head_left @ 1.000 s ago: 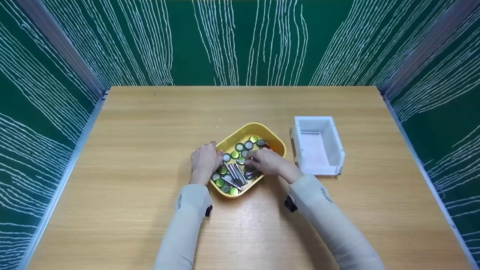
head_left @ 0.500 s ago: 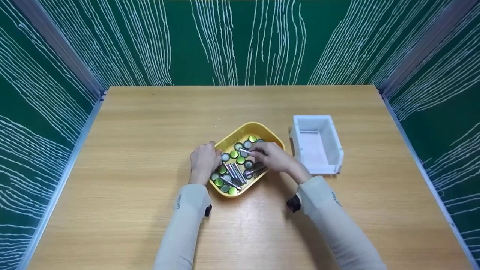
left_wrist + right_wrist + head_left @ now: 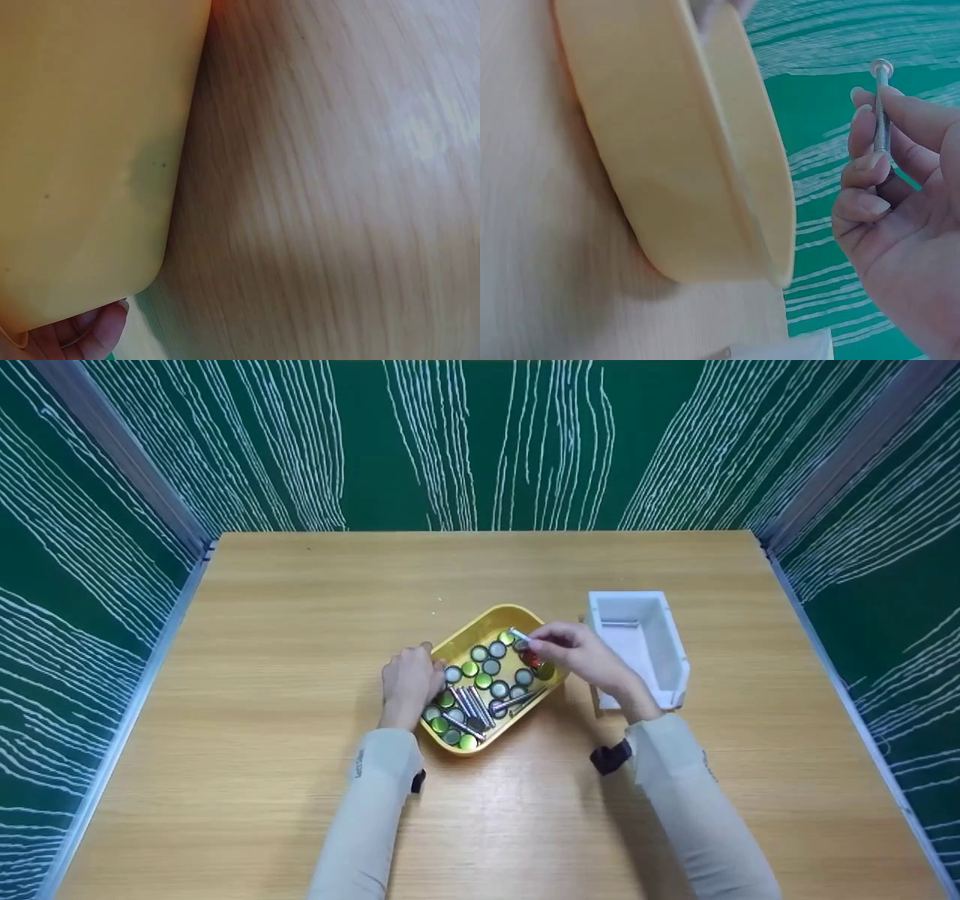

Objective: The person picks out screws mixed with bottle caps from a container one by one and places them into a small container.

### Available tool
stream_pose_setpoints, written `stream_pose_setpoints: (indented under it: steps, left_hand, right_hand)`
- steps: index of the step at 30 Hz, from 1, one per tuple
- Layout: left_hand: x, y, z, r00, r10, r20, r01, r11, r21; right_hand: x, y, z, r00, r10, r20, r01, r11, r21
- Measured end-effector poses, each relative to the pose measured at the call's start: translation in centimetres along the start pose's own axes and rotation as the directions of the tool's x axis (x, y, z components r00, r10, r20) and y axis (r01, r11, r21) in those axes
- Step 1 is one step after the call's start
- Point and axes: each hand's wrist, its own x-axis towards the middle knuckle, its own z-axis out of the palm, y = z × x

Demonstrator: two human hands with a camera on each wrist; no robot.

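Observation:
A yellow plastic tub holds several green-topped and silvery bottle caps and a group of metal screws. My left hand grips the tub's left rim; its fingertips show against the outer wall in the left wrist view. Above the tub's right end, my right hand pinches one long screw between thumb and fingers, its round head sticking out past them. Something red lies partly hidden beneath that hand in the tub.
To the right of the tub stands a white open-front bin with a thin screw at its back. The wooden table meets green walls with white lines behind and at both sides.
My right hand has lifted the screw out from among the caps and moved right and away from me, to above the tub's right rim. The left hand keeps its place on the tub.

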Motion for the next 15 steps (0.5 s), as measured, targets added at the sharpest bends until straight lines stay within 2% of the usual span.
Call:
stream_pose_setpoints:
  steps: [2,8,15]
  left_hand:
    - [0.0,0.0,0.0,1.000,-0.001,0.010,0.001,1.000,0.000]
    - [0.0,-0.1,0.0,1.000,0.006,0.008,-0.006,1.000,-0.008]
    - [0.0,-0.1,0.2,1.000,0.012,-0.001,-0.012,1.000,-0.007]
  right_hand:
    - [-0.3,0.1,-0.7,0.999,0.029,-0.020,-0.028,0.999,0.026]
    - [-1.2,0.7,-2.9,0.992,0.101,-0.073,-0.100,0.995,0.018]
    - [-1.8,1.6,-4.9,0.985,0.098,-0.141,-0.077,0.985,0.151]
